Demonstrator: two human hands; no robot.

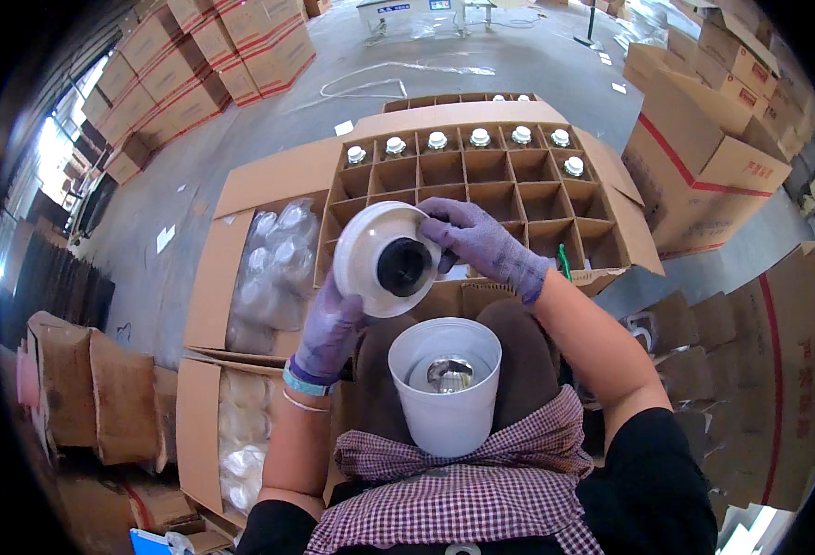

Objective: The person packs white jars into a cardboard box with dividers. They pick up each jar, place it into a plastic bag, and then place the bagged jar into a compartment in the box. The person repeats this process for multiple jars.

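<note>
Purple-grey gloves on, and both hands are clamped on the same white round piece (363, 254) — left hand (329, 324) at its lower left rim, thumb over the face, right hand (481, 242) pinching the upper right rim. From the head view, it's tilted up by the near left corner of the divided carton (468, 113), dark middle showing. Some fingers are hidden behind it, so can't tell how deep the grip goes.

I'd call this the handling-and-turning step. Any move from here calls for a steady two-sided hold, clear of the white tub (446, 407) sitting upright on the lap, shiny thing (451, 375) inside.

Pose-wise, the left forearm comes up fairly straight from the lower edge; the right one angles in from the lower right — white-capped bottles (480, 138) line the carton's far edge, well apart from either glove.
</note>
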